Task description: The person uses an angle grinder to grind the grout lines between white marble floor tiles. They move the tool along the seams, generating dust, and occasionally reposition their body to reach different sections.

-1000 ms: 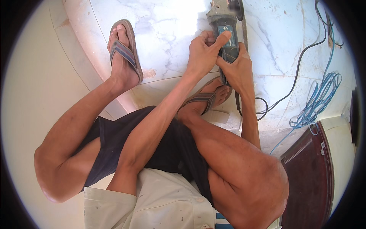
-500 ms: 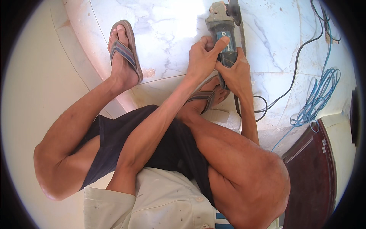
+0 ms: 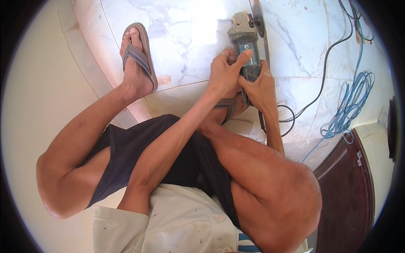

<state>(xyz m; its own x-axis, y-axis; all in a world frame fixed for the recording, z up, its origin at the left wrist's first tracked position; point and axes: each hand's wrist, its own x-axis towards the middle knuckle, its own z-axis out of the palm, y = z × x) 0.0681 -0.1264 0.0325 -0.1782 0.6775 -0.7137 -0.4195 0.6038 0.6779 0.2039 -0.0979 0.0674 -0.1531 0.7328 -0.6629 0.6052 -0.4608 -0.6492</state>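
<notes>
Both my hands hold an angle grinder (image 3: 247, 44), its grey metal head pointing away from me. My left hand (image 3: 225, 74) grips the body from the left, thumb lying on top of the casing. Around the rear of the body, my right hand (image 3: 259, 84) is closed from the right. A dark disc (image 3: 259, 26) sits on the right side of the head, close to a long narrow dark strip (image 3: 266, 46) on the marble-patterned floor. Whether the disc touches the strip I cannot tell.
My sandalled left foot (image 3: 137, 59) is at left; the other sandalled foot (image 3: 230, 107) is partly hidden below my hands. A black cable (image 3: 325, 80) loops across the floor at right. Beside it lie a coiled blue cable (image 3: 352, 99) and a dark red panel (image 3: 344, 185).
My hands and the grinder have come slightly toward me. More of the disc and the grinder's head shows. The cables at right have shifted slightly in the picture.
</notes>
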